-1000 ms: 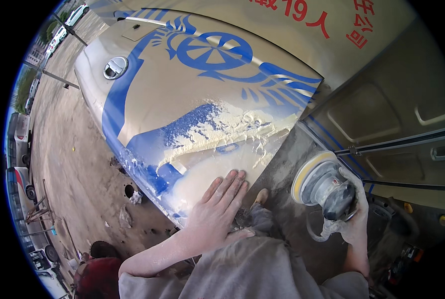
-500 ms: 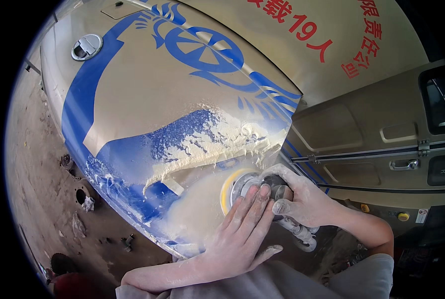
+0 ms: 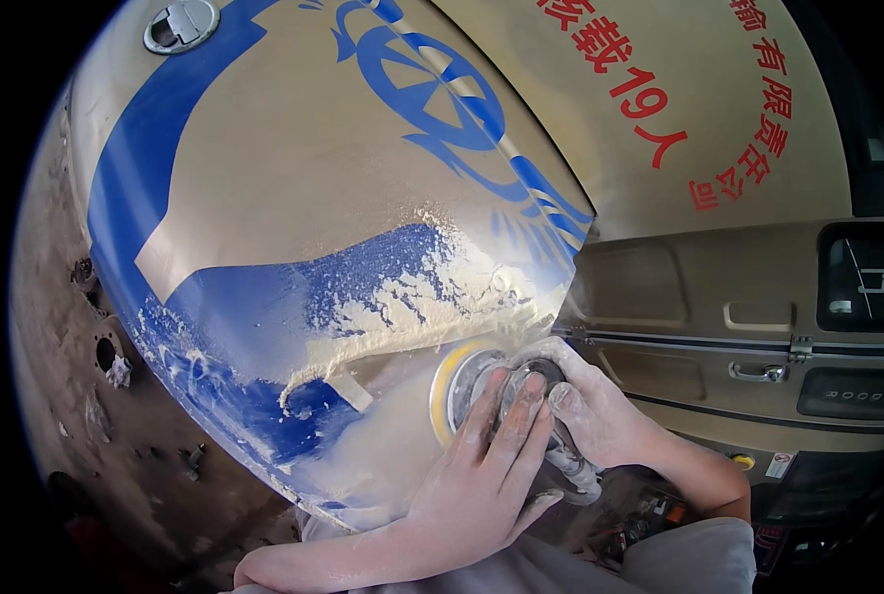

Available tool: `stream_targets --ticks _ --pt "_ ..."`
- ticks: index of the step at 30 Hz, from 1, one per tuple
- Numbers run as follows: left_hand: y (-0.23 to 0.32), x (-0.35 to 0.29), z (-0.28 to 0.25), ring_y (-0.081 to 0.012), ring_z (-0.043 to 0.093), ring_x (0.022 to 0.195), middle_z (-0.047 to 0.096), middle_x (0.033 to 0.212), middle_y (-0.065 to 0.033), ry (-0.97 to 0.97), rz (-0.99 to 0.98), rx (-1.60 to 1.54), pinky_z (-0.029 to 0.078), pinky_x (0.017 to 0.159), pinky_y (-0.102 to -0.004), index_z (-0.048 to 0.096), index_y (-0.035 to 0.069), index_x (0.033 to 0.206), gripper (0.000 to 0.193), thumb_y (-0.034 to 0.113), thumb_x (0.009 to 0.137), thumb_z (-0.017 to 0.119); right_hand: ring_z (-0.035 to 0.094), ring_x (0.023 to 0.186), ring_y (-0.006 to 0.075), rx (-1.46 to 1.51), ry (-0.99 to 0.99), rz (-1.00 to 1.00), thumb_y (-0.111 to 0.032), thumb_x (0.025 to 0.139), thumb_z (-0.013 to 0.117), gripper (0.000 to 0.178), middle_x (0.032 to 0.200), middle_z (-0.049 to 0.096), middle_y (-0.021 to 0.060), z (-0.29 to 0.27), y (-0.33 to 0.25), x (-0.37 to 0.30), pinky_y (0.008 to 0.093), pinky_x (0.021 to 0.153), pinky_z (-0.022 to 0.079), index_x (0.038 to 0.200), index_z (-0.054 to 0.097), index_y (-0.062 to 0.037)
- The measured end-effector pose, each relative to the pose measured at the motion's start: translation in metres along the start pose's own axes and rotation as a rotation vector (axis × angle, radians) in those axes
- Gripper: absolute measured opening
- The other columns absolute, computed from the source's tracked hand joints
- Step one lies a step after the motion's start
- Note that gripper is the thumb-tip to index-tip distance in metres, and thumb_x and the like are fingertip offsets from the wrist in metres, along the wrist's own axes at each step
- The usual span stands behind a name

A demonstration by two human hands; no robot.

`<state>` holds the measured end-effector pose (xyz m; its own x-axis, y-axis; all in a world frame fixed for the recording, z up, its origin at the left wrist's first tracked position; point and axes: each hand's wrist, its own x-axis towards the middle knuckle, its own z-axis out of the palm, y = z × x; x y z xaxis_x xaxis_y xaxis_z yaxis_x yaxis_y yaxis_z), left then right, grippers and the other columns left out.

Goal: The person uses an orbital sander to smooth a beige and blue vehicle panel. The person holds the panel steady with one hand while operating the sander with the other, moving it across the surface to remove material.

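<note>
A round power sander (image 3: pixel 469 381) with a yellow-edged pad rests against the curved vehicle body panel (image 3: pixel 254 188). My right hand (image 3: pixel 595 401) wraps round its dark body from the right, thumb toward me. The fingers of my left hand (image 3: pixel 487 465) lie stretched out over the top of the sander, its thumb standing apart. White dust coats both hands. Just beyond the pad, a rough cream filler patch (image 3: pixel 412 322) spreads over blue and beige paint. The surface under and left of the pad looks smooth and dusty. A dust-covered hose (image 3: pixel 573 475) hangs below the sander.
A round recessed silver latch (image 3: pixel 182 27) sits at the panel's upper left. To the right stands a beige vehicle door (image 3: pixel 660 287) with a chrome handle (image 3: pixel 757 373). Scattered parts and scraps lie on the dirty floor (image 3: pixel 165 485) at the lower left.
The whole view has shifted and turned, so the latch sits higher now. The sander has slid slightly left along the panel, both hands staying on it.
</note>
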<state>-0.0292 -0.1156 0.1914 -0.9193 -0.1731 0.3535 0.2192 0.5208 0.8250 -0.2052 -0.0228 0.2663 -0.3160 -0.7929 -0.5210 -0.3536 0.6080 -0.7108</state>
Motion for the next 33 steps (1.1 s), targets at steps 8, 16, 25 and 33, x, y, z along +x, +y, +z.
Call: stream_targets --ticks 8,16,25,33 --pt "0.005 -0.002 0.010 -0.0637 0.029 0.142 0.029 0.154 -0.0403 -0.062 -0.010 -0.042 0.036 0.114 -0.0638 0.032 -0.016 0.146 0.091 0.043 0.091 0.073 0.067 0.084 0.0340 -0.034 -0.053 0.047 -0.042 0.107 0.049 0.051 0.092 0.068 0.0198 -0.007 0.013 -0.007 0.0416 0.078 0.051 0.137 0.043 -0.0020" --pt "0.006 -0.004 0.017 -0.0642 0.031 0.141 0.032 0.153 -0.0387 -0.058 -0.020 -0.053 0.039 0.112 -0.0639 0.034 -0.015 0.145 0.092 0.046 0.089 0.074 0.067 0.084 0.0449 -0.093 -0.060 0.043 -0.030 0.104 0.056 0.046 0.087 0.069 0.0237 -0.009 0.023 -0.013 0.0471 0.076 0.050 0.138 0.043 -0.0023" --pt "0.010 -0.016 0.011 -0.0643 0.033 0.139 0.034 0.154 -0.0369 -0.062 -0.045 -0.029 0.040 0.110 -0.0660 0.034 -0.012 0.149 0.094 0.048 0.088 0.074 0.067 0.101 0.0298 -0.070 -0.162 0.108 -0.068 0.100 0.044 0.077 0.115 0.063 0.0195 -0.003 0.011 -0.007 0.0390 0.089 0.051 0.136 0.046 -0.0001" --pt "0.009 -0.025 0.021 -0.0627 0.038 0.137 0.033 0.156 -0.0336 -0.062 -0.043 -0.039 0.043 0.108 -0.0623 0.039 -0.012 0.145 0.094 0.050 0.085 0.076 0.068 0.081 0.0453 -0.067 -0.085 0.010 -0.041 0.101 0.060 0.055 0.083 0.069 0.0198 0.009 0.020 -0.017 0.0487 0.075 0.051 0.137 0.041 -0.0038"
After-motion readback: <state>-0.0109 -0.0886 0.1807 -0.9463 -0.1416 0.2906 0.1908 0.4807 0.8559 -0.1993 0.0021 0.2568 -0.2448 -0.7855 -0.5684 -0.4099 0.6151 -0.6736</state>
